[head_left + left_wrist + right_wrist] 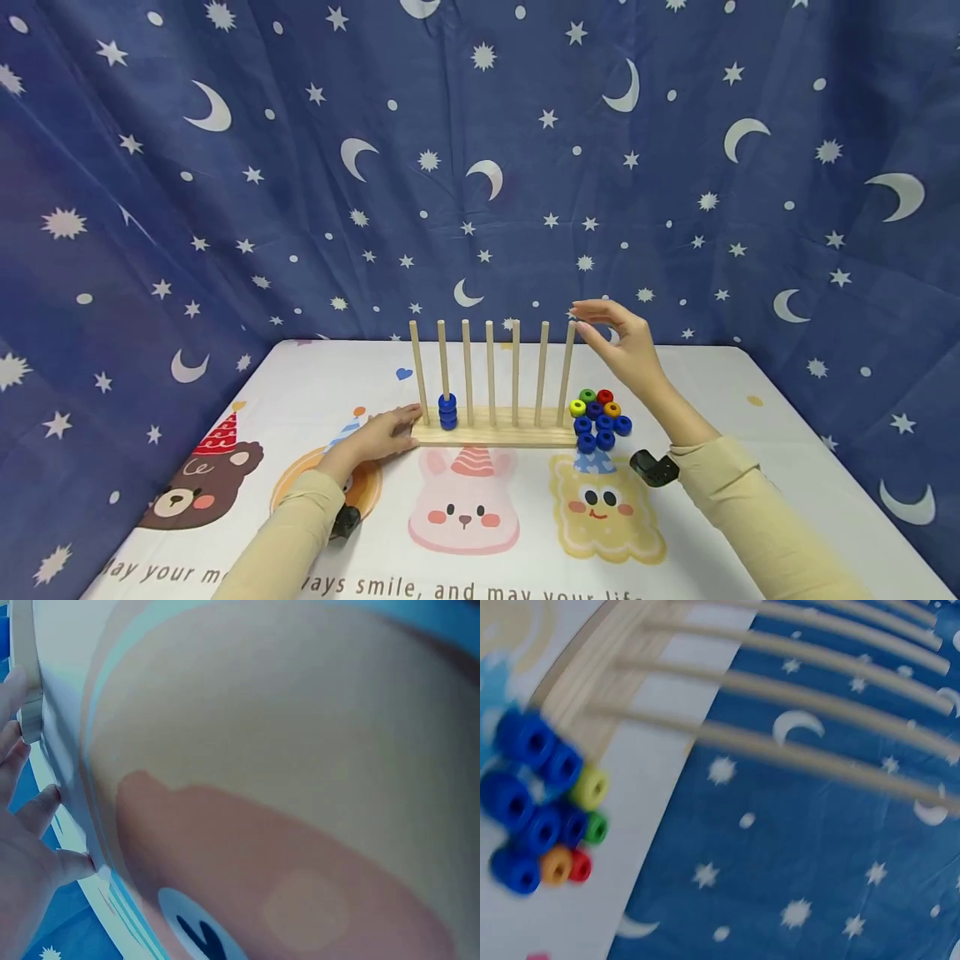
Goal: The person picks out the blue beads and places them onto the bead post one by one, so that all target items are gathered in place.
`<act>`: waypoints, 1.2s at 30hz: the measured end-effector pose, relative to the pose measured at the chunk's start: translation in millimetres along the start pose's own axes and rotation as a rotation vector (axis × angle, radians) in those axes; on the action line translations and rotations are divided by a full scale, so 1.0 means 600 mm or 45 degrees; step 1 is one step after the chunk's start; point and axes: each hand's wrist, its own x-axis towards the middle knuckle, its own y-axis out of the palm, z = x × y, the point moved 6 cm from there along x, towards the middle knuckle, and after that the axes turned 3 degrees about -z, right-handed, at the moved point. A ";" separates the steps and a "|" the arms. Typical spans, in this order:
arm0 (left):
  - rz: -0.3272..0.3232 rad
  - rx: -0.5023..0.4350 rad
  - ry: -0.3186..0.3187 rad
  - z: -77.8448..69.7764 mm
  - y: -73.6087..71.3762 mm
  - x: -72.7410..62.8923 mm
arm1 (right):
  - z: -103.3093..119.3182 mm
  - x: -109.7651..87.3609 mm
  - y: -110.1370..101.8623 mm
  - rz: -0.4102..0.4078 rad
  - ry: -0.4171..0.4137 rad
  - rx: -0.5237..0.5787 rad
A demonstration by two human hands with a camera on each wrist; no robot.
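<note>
Wooden rack [491, 437] sits end-clasped by left grip [377, 435], its rightmost peg [566, 375] beside right grip [627, 346], hold unclear.

Left hand [26, 855]: left edge of frame, fingers spread, upper fingertips at bar end; palm cropped.
Wooden bar [27, 645]: upper left, cut end facing down-frame.
Printed cloth [225, 735]: fills centre and right; tan field, pinkish-brown patch, white oval with dark marks at bottom.
Blue fabric [82, 922]: lower left, white star at bottom edge.
</note>
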 end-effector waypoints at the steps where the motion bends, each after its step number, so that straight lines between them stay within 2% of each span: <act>1: 0.005 -0.003 -0.001 -0.001 0.000 0.000 | 0.002 -0.002 -0.007 0.003 0.017 -0.014; 5: 0.011 -0.001 -0.028 0.000 -0.004 -0.002 | 0.004 -0.007 -0.031 0.004 0.084 -0.065; 11: 0.004 0.034 -0.026 -0.007 -0.014 -0.002 | -0.032 -0.021 -0.055 0.040 0.159 -0.121; 16: -0.006 0.017 -0.037 0.000 -0.010 -0.006 | -0.088 -0.035 -0.066 0.057 0.157 -0.197; 19: -0.007 0.004 -0.044 0.005 -0.006 -0.008 | -0.126 -0.044 -0.072 0.064 0.193 -0.245; 21: -0.007 0.014 -0.038 0.005 -0.004 -0.009 | -0.142 -0.050 -0.073 0.119 0.236 -0.286; 24: -0.017 0.021 -0.043 0.004 -0.004 -0.013 | -0.162 -0.059 -0.070 0.254 0.305 -0.328; 27: -0.012 0.031 -0.040 0.000 -0.005 -0.016 | -0.177 -0.068 -0.067 0.362 0.356 -0.325; 36: 0.014 0.092 0.041 -0.007 -0.001 -0.001 | -0.203 -0.094 -0.085 0.414 0.447 -0.342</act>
